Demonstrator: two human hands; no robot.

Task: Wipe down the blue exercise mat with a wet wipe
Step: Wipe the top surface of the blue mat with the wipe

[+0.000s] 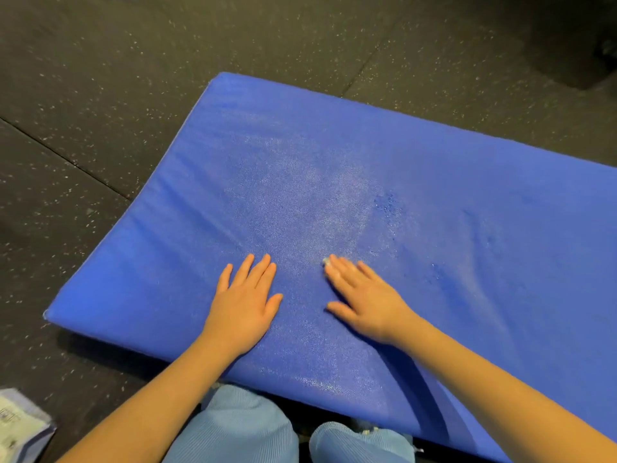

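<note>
- Head view: a blue exercise mat [434, 182] lies flat on a dark speckled floor [133, 78], one corner pointing away and to the left, its near edge running just in front of the person's trouser knees [240, 426].
- Left hand [245, 302] rests palm down on the mat close to the near edge. Its fingers are straight and held side by side, pointing away from the person, the thumb is spread out to the right, and it holds nothing.
- Left forearm [150, 396] reaches in from the lower left and crosses the mat's near edge.
- Right hand [364, 302] also lies palm down, just to the right of the left hand and apart from it. Its fingers are stretched out and angled up and to the left, the thumb out to the side.
- Wet wipe [325, 261] shows only as a small white scrap at the right hand's fingertips, pressed flat against the mat; the rest is hidden beneath the fingers, which are slightly blurred.
- Right forearm [500, 389] comes in from the lower right, casting a dark shadow on the mat.
- A pale patch [300, 202] with a sheen spreads over the mat beyond both hands.
- A white and blue packet [20, 426] sits on the floor at the lower left, well apart from the mat.
</note>
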